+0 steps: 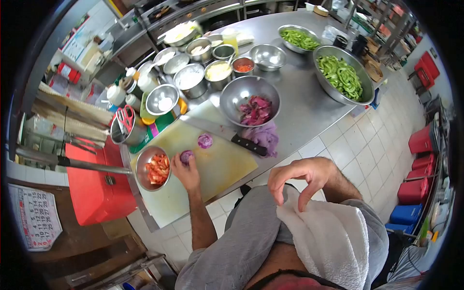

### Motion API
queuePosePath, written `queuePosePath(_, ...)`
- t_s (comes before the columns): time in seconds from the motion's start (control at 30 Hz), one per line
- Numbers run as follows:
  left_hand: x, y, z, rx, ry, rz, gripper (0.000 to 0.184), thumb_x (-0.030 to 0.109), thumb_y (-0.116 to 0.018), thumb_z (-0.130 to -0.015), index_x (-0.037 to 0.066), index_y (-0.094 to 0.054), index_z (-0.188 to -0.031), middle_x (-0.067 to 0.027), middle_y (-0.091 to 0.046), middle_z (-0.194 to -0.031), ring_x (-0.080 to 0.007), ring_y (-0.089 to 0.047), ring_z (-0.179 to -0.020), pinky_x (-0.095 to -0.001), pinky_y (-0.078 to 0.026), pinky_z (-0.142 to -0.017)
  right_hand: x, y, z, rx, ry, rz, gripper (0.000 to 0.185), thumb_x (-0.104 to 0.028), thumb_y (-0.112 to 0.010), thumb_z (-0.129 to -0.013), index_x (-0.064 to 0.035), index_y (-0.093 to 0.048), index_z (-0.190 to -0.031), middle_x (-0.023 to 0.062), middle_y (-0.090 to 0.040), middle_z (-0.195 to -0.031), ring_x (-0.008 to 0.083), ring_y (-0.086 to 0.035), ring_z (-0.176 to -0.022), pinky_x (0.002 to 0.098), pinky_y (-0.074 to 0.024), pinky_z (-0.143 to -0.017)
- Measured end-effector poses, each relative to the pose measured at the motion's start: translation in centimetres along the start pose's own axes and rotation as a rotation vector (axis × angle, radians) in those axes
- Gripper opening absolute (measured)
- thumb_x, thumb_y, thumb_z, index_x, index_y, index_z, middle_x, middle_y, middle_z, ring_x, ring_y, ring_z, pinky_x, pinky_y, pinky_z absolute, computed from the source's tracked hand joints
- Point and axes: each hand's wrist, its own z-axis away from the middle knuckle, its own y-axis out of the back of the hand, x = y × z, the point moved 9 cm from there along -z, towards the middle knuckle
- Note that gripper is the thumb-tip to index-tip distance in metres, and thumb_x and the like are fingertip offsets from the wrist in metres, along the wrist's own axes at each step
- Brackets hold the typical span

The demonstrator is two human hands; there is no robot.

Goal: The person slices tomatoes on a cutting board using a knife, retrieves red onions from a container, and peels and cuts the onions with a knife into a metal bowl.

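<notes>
My left hand (186, 173) has its fingers around a piece of purple onion (186, 157) on the pale cutting board (222, 174). Another purple onion half (205, 140) lies a little up and to the right. My right hand (302, 178) is off the board, over my lap, thumb and fingers curved apart above a white towel (328, 232); nothing shows between them. A knife with a black handle (249, 144) lies across the board's upper edge. Left of my left hand stands a bowl of cut tomato (157, 169). Beyond the knife, a steel bowl (232, 92) holds purple-red pieces.
Purple peelings (263, 137) lie by the knife. Large bowls of green pepper strips (338, 77) stand at the right. Several small containers and bottles fill the back left. A pot with red scissors (125, 118) stands at the left, near a red box (99, 188).
</notes>
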Motion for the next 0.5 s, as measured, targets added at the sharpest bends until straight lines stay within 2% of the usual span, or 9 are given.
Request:
queuePosePath(0.03,0.6,0.4,0.1,0.027,0.003,-0.045,0.050,0.022,-0.064,-0.084,-0.004,-0.046,-0.123,-0.0255,-0.038,-0.127,-0.0393,-0.038,-0.118,-0.0457,-0.032,-0.100,-0.3,0.0,0.9,0.008,0.013,0.016,0.075,-0.002,-0.078,-0.069,-0.0020,-0.039,-0.133,0.0066,-0.061,-0.098,0.0187,-0.057,-0.094,0.0351,-0.0410,-0.091)
queuePosePath(0.1,1.6,0.4,0.4,0.031,-0.016,-0.087,0.050,0.023,-0.064,-0.084,-0.003,-0.046,-0.122,-0.0254,-0.038,-0.127,-0.0396,-0.039,-0.117,-0.0459,-0.032,-0.100,0.6,-0.1,2.9,0.006,-0.067,-0.262,0.074,-0.003,-0.074,-0.073,-0.0021,-0.035,-0.136,0.0076,-0.061,-0.099,0.0190,-0.057,-0.098,0.0350,-0.0387,-0.095)
queuePosePath(0.17,2.1,0.2,1.0,0.064,0.019,-0.050,0.049,0.023,-0.065,-0.084,-0.001,-0.047,-0.122,-0.0256,-0.038,-0.128,-0.0395,-0.039,-0.117,-0.0461,-0.031,-0.100,1.0,0.3,5.4,-0.003,-0.070,-0.263,0.073,0.000,-0.070,-0.077,-0.0036,-0.031,-0.139,0.0087,-0.061,-0.101,0.0193,-0.056,-0.100,0.0341,-0.0397,-0.093)
queuePosePath(0.2,1.3,-0.5,1.4,0.051,0.046,-0.013,0.049,0.024,-0.065,-0.084,0.002,-0.047,-0.124,-0.0223,-0.037,-0.130,-0.0371,-0.040,-0.117,-0.0448,-0.036,-0.096,2.5,0.8,7.3,0.044,-0.222,-0.243,0.074,0.001,-0.069,-0.077,-0.0055,-0.030,-0.140,0.0088,-0.061,-0.102,0.0191,-0.056,-0.100,0.0334,-0.0404,-0.092)
queuePosePath(0.23,2.4,-0.6,1.9,0.057,0.030,-0.008,0.049,0.024,-0.065,-0.084,0.002,-0.047,-0.124,-0.0223,-0.037,-0.130,-0.0371,-0.040,-0.117,-0.0448,-0.036,-0.096,4.0,1.3,9.4,0.091,-0.374,-0.224,0.075,0.003,-0.067,-0.078,-0.0075,-0.029,-0.141,0.0089,-0.061,-0.103,0.0189,-0.056,-0.100,0.0328,-0.0412,-0.091)
queuePosePath(0.27,2.7,-1.1,2.4,0.038,0.110,0.055,0.049,0.024,-0.065,-0.084,0.003,-0.047,-0.124,-0.0201,-0.037,-0.130,-0.0352,-0.041,-0.117,-0.0434,-0.039,-0.092,5.1,1.4,11.3,0.104,-0.425,-0.167,0.081,0.004,-0.069,-0.076,-0.0120,-0.027,-0.143,0.0083,-0.060,-0.106,0.0180,-0.056,-0.101,0.0313,-0.0423,-0.089)
queuePosePath(0.3,3.1,-1.8,3.0,0.022,0.192,0.118,0.049,0.024,-0.065,-0.084,0.005,-0.047,-0.125,-0.0179,-0.038,-0.130,-0.0334,-0.041,-0.117,-0.0420,-0.042,-0.088,4.8,1.0,12.6,0.095,-0.415,-0.147,0.081,0.004,-0.069,-0.076,-0.0120,-0.027,-0.143,0.0083,-0.060,-0.106,0.0180,-0.056,-0.101,0.0313,-0.0423,-0.089)
queuePosePath(0.37,4.7,-2.5,4.5,0.025,0.175,0.084,0.049,0.024,-0.065,-0.084,0.006,-0.047,-0.125,-0.0162,-0.038,-0.130,-0.0315,-0.042,-0.117,-0.0403,-0.043,-0.085,4.2,0.0,14.7,0.044,-0.395,-0.031,0.086,0.001,-0.074,-0.072,-0.0136,-0.027,-0.144,0.0073,-0.059,-0.107,0.0168,-0.055,-0.101,0.0307,-0.0422,-0.089)
queuePosePath(0.5,6.8,-5.6,6.8,-0.028,0.148,0.078,0.049,0.021,-0.066,-0.083,0.007,-0.046,-0.125,-0.0142,-0.038,-0.129,-0.0272,-0.044,-0.114,-0.0376,-0.045,-0.081,0.9,-0.3,18.0,0.085,-0.145,-0.188,0.089,-0.003,-0.077,-0.070,-0.0088,-0.027,-0.143,0.0078,-0.061,-0.098,0.0173,-0.056,-0.095,0.0318,-0.0420,-0.086)
